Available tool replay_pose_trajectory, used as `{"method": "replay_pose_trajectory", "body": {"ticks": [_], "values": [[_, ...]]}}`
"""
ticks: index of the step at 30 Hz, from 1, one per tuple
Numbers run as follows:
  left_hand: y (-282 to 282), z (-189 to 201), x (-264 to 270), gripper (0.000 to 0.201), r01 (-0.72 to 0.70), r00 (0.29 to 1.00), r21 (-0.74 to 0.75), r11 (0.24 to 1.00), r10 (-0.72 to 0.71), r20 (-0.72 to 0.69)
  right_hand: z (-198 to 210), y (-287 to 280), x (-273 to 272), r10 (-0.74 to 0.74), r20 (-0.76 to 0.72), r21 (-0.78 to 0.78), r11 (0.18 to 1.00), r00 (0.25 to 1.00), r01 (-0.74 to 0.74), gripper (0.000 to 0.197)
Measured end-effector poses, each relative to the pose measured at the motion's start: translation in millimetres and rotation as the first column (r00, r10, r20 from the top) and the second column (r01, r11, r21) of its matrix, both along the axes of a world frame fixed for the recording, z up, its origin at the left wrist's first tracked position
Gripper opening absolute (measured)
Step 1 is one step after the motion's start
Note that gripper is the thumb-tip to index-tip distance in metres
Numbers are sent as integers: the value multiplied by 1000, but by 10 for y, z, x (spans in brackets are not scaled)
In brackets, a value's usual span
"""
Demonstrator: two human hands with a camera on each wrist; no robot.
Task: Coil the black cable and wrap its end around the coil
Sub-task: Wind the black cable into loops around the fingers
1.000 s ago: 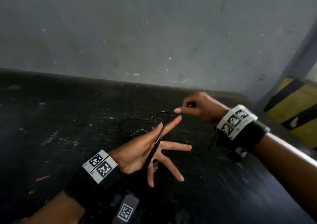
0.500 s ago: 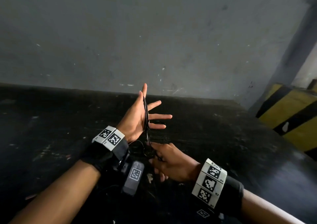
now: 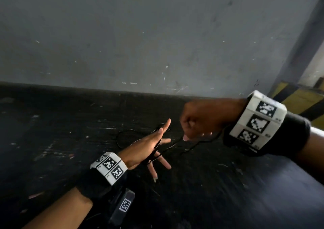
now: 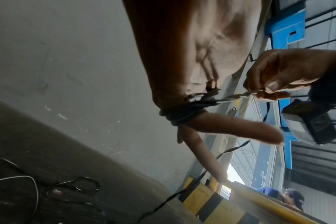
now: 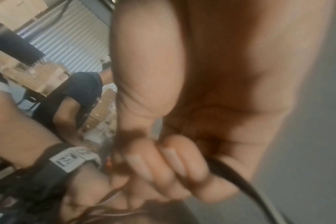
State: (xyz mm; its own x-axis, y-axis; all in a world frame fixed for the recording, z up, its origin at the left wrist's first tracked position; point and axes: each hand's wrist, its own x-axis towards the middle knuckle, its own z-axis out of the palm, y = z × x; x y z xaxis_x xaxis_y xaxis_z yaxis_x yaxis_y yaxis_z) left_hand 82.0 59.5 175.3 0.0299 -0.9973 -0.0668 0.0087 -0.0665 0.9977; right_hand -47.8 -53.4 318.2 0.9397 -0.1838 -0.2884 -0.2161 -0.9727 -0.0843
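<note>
The right hand (image 3: 198, 121) has risen right, pinching the cable (image 3: 172, 145); the left hand's (image 3: 142, 149) spread fingers (image 3: 162, 162) carry the coil.

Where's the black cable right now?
The black cable is looped around the spread left hand, running right to the right hand that pinches it.

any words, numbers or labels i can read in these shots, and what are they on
No text can be read.
Left wrist band: square black-and-white coded markers, with tiny characters beside them too small to read.
Right wrist band: the same kind of markers, blurred, and small print not legible.
Black device under the left wrist: one coded marker, no words.
Yellow and black striped barrier: stripes only, no lettering.
</note>
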Motion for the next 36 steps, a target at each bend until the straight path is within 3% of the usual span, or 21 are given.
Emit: {"method": "replay_pose_trajectory", "body": {"ticks": [6, 11, 15, 18, 20, 22, 26, 32, 36], "values": [[194, 58, -67, 49, 206, 975, 72, 976, -198, -102, 313, -319, 67, 98, 285, -152, 987, 954, -56, 25], [252, 212, -121, 46, 330, 924, -18, 944, -327, -197, 55, -568, 120, 137, 491, -124, 988, 860, -86, 32], [239, 346, -108, 45, 346, 858, -133, 929, -370, -355, -430, -655, 129, 50, 610, 0, 998, 791, -62, 47], [121, 511, -40, 46, 221, 838, -240, 945, -310, -448, -853, -531, 169, -164, 683, 263, 964, 712, -30, 45], [5, 647, 39, 50, 99, 830, -299, 949, -245, -501, -1122, -374, 188, -309, 635, 452, 892, 708, -17, 34], [-113, 763, 122, 52, -37, 832, -327, 944, -152, -533, -1293, -174, 190, -366, 509, 571, 821, 779, 13, 16], [-300, 832, 235, 46, -230, 871, -349, 908, 31, -491, -1375, 130, 200, -309, 312, 662, 749, 898, 28, 35], [-365, 534, 310, 52, -282, 941, -265, 922, 213, -263, -1121, 331, 136, -195, 203, 545, 837, 960, 54, 20], [-285, 209, 263, 55, -246, 969, -162, 956, 243, -38, -784, 303, 73, -81, 21, 301, 951, 997, 71, 10]]}}
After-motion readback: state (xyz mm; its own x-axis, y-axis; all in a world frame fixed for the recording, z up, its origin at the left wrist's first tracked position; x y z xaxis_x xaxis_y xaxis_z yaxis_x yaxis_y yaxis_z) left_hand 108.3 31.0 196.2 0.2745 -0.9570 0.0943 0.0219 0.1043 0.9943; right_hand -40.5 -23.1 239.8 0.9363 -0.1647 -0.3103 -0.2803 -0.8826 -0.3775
